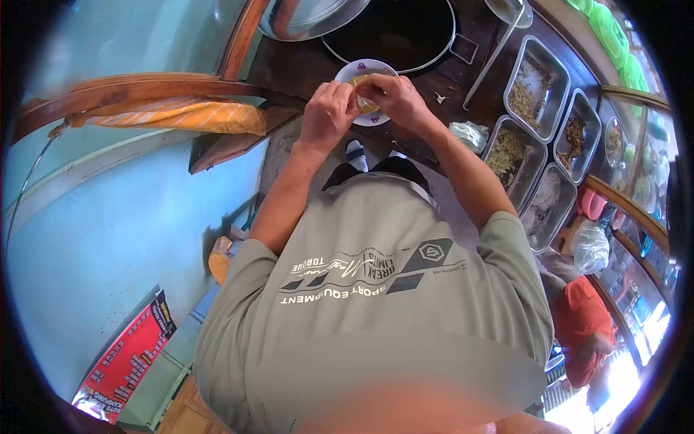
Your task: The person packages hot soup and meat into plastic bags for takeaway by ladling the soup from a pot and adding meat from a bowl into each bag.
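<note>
A white bowl [367, 65] with purple marks on its rim stands at the table's front edge. Over it, my left hand [331, 112] and my right hand [397, 100] meet with fingers closed around a yellowish piece [369, 105] too small to name. Part of the bowl's inside is hidden behind my fingers. Just behind the bowl lies the round dark opening of a large pot [394, 32] with a metal rim.
Metal trays [536, 87] of shredded food stand at the right, beside a plastic bag [468, 136]. A long-handled ladle [494, 54] lies behind them. An orange cloth [173, 117] hangs at the left. A person in red [584, 325] is at the lower right.
</note>
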Tool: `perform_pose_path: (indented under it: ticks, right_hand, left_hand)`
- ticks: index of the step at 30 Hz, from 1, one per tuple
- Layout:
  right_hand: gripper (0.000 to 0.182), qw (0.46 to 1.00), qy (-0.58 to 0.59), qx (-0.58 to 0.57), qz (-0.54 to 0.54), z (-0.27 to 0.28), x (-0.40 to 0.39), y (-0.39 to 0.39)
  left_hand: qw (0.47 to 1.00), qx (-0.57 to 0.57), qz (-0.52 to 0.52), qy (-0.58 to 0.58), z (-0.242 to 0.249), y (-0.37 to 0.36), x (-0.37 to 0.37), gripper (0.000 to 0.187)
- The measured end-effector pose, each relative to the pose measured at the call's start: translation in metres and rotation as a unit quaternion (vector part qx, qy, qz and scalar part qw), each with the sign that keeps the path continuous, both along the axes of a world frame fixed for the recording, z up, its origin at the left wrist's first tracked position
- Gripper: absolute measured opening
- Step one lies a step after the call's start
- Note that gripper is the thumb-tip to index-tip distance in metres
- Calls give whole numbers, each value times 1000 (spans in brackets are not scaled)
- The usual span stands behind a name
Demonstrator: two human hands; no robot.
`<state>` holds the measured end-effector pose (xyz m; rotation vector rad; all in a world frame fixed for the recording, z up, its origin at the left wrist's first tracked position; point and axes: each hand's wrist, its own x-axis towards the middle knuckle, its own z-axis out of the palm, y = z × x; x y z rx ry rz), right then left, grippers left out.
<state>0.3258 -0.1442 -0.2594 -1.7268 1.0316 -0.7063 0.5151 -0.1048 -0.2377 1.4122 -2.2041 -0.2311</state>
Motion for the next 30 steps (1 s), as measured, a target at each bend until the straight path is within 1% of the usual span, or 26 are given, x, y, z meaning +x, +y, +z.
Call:
perform_pose_path:
  ticks: [1, 4, 7, 8, 11, 14, 17, 23, 28, 30]
  right_hand:
    - [15, 1000, 2, 17, -13, -1, 2, -3]
    - [21, 996, -42, 73, -21, -10, 5, -13]
    - [19, 990, -101, 79, -65, -12, 10, -18]
    - [19, 987, -71, 112, -85, -5, 10, -19]
    - [19, 990, -53, 128, -39, -7, 7, -24]
    - [21, 992, -17, 120, -21, -2, 8, -23]
    - [20, 999, -36, -14, 18, -3, 8, -24]
    - [21, 998, 23, -15, 50, 11, 7, -25]
    - [26, 997, -8, -56, 46, 3, 8, -27]
    - [27, 998, -3, -48, 50, 3, 9, -26]
  left_hand:
    - [1000, -26, -10, 0, -4, -2, 2, 14]
    - [996, -72, -48, 15, -15, -11, 11, 16]
    - [993, -78, -88, 30, -19, -18, 17, 12]
    - [991, -85, -97, 29, -20, -20, 19, 12]
    - [988, -102, -113, 28, -26, -22, 22, 14]
    - [987, -112, -109, 37, -30, -23, 24, 16]
    - [986, -119, -104, 51, -33, -25, 27, 18]
    - [985, -113, -96, 87, -38, -24, 32, 21]
    - [986, -94, -75, 115, -44, -23, 34, 23]
    - [985, -87, -64, 133, -41, -22, 33, 19]
